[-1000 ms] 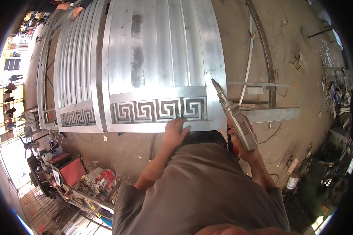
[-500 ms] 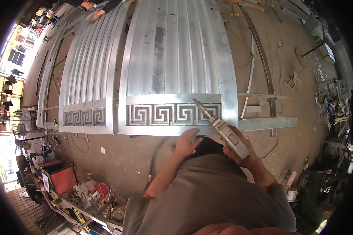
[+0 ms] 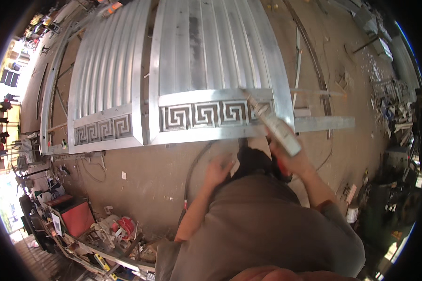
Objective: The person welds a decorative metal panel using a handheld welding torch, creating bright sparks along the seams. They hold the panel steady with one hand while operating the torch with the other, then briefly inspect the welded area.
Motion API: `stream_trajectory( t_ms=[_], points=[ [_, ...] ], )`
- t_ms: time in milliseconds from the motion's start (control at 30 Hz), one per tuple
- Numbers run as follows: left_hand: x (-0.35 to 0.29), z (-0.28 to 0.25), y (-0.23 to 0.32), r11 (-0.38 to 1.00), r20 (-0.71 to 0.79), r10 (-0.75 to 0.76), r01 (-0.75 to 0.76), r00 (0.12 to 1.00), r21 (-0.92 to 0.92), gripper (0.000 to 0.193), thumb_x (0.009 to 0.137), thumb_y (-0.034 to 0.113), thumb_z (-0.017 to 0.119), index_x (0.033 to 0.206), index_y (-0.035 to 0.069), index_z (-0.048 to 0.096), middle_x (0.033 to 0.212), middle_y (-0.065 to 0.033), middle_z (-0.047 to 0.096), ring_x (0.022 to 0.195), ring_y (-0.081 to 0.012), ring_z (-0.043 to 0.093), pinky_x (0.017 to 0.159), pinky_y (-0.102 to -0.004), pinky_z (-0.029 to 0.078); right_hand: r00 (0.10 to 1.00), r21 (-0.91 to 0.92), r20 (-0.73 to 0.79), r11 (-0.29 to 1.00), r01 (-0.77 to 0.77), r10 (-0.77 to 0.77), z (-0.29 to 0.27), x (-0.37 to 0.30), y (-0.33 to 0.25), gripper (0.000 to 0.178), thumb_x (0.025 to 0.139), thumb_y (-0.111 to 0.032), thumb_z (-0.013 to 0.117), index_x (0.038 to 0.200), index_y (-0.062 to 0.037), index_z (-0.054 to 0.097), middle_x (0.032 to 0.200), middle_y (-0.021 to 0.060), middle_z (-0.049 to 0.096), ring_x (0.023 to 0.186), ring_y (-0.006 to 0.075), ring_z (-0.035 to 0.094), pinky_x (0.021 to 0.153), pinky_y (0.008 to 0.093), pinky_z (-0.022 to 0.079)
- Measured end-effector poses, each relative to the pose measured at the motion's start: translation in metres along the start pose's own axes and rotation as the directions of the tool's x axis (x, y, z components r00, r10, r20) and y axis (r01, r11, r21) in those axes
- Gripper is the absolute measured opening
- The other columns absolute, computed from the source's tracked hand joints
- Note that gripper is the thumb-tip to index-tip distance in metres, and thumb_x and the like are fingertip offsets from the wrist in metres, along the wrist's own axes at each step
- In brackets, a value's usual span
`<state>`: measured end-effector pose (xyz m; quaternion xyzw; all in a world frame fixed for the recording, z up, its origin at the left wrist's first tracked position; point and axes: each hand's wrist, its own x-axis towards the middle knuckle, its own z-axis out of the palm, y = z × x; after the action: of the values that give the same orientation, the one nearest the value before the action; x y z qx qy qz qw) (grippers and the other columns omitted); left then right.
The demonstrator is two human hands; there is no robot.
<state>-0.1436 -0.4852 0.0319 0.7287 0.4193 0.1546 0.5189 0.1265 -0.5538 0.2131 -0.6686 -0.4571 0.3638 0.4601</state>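
My right hand (image 3: 287, 160) is wrapped round a grey hand-held power tool (image 3: 277, 129) with a long, narrow nose. Its exact kind is hard to make out, and motion smears it a little. The tool slants up and left, its nose over the lower rail of a silver metal panel (image 3: 215, 51). A band of square spiral ornament (image 3: 205, 115) runs along that panel's near end, partly covered by the tool. My left hand (image 3: 219, 169) hangs near my body, just short of the panel's near edge, holding nothing, its fingers loosely apart and slightly blurred.
A second ribbed panel (image 3: 105, 70) lies to the left, separated by a narrow gap. Metal bars (image 3: 321, 124) extend at the right. A dark hose (image 3: 188, 182) crosses the floor. At lower left are a red box (image 3: 77, 220) and a bin of scraps (image 3: 126, 229). Clutter lines the right side.
My left hand has come away from the panel's near edge, back toward my body. The tool stays in my right hand. The whole view has shifted and tilted, so the panels sit higher.
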Motion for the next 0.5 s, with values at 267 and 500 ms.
stream_trajectory(
  t_ms=[267, 500],
  points=[
    [0.133, -0.029, 0.059, 0.999, -0.027, 0.009, -0.01, 1.0, -0.039, 0.05, 0.102, 0.03, 0.069, 0.143, 0.004, 0.061, 0.131, -0.0193, 0.072, 0.125, -0.0361, 0.068, 0.106, -0.0426, 0.052, 0.806, 0.114, -0.505, 0.95, -0.291, 0.308, -0.114, 0.063, 0.072, 0.034, 0.104, -0.035, 0.072, 0.114, -0.0034, 0.073, 0.085, 0.0034, 0.071, 0.074, 0.0117, 0.067, 0.059, 0.0286, 0.053],
    [0.388, 0.019, 0.108, 0.959, -0.055, 0.273, -0.267, 0.96, 0.099, 0.056, 0.105, 0.028, 0.062, 0.151, -0.002, 0.051, 0.153, -0.0274, 0.054, 0.142, -0.0427, 0.052, 0.115, -0.0482, 0.046, 0.627, 0.472, -0.41, 0.742, -0.476, 0.663, -0.213, 0.156, 0.155, 0.036, 0.102, -0.039, 0.073, 0.116, -0.0062, 0.07, 0.091, 0.0037, 0.071, 0.071, 0.0128, 0.066, 0.057, 0.0292, 0.054]
  ],
)
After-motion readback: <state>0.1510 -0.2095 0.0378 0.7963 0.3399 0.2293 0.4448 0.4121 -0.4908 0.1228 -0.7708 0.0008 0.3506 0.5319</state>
